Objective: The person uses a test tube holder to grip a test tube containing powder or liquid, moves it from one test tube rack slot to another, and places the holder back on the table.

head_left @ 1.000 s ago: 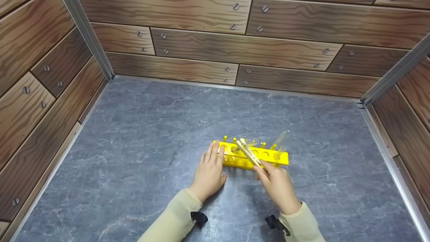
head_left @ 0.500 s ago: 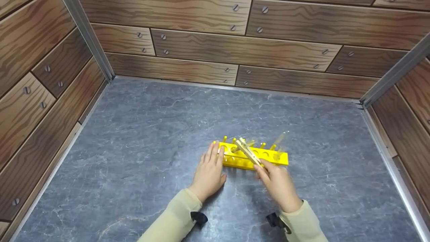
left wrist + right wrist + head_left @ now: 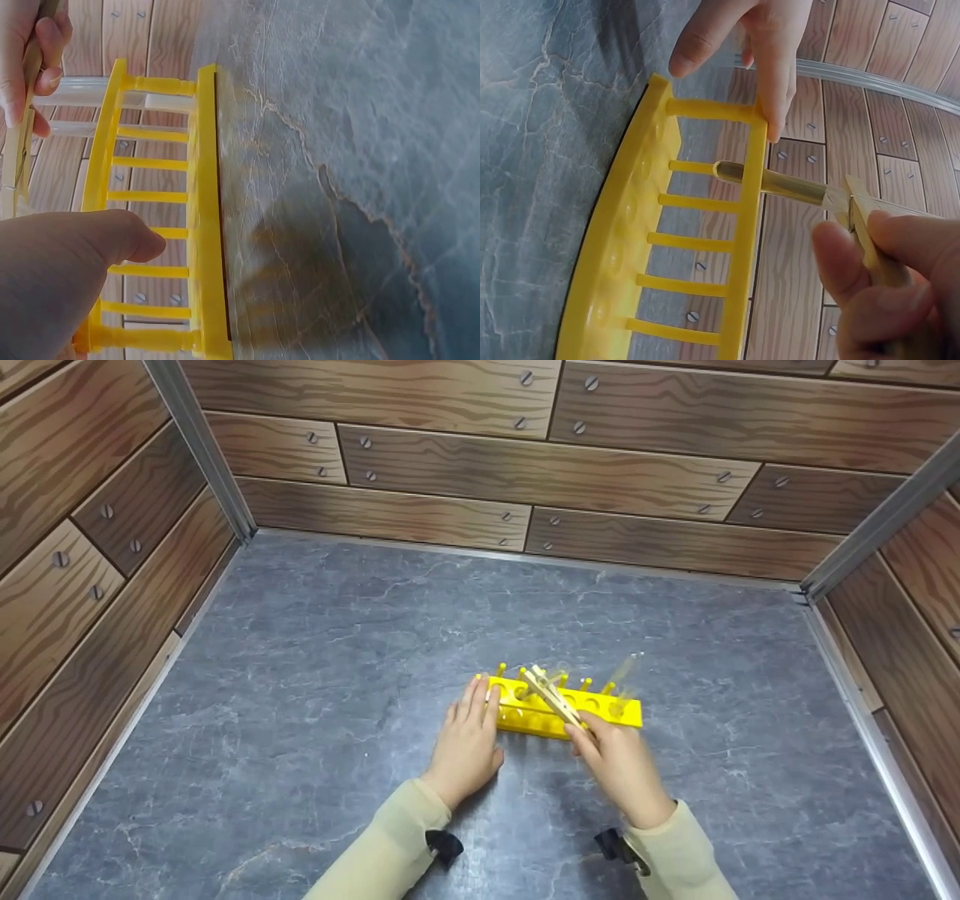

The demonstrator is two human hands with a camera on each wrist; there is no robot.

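A yellow plastic test tube rack (image 3: 631,714) stands on the grey floor of the enclosure, with a row of pegs along its far side. My left hand (image 3: 465,746) rests on the rack's left end, its fingers straight over the top and the thumb held apart. In my right hand (image 3: 626,772) I pinch a wooden test tube clamp (image 3: 553,697), slanting over the rack. The right wrist view shows the clamp's jaws at the upper part of a clear test tube (image 3: 795,187). That tube passes down through a hole near the left hand, its rounded bottom below the top bar.
Another clear test tube (image 3: 626,671) leans out of the rack's right end. Wood-patterned walls (image 3: 435,457) with metal corner strips (image 3: 202,450) enclose the marbled grey surface (image 3: 300,660) on the left, back and right.
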